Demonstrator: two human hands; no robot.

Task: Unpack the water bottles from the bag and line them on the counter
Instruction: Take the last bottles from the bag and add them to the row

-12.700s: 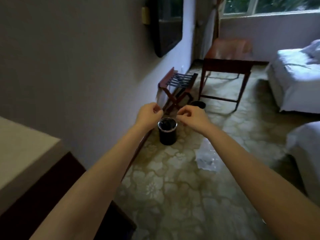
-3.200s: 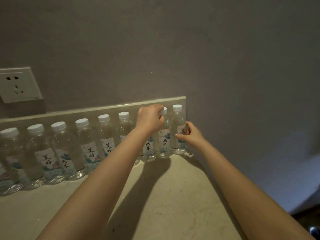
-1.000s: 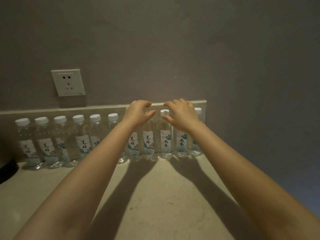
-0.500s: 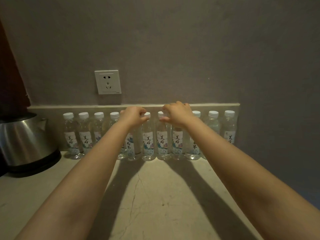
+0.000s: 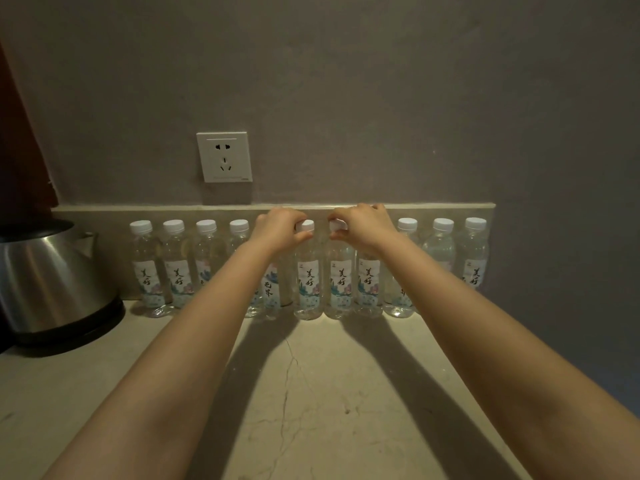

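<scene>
Leftward now, left hand [image 5: 277,231] and right hand [image 5: 365,227] pinching round white bottle caps [image 5: 307,224]

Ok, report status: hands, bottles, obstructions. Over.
Left hand grips one bottle cap, right hand grips the neighbouring cap. Bottles stand in one row along the backsplash. Kettle sits left of the row, clear of both hands.

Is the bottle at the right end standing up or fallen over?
Standing up. The right-end bottle has its white cap on top and its label upright.
</scene>
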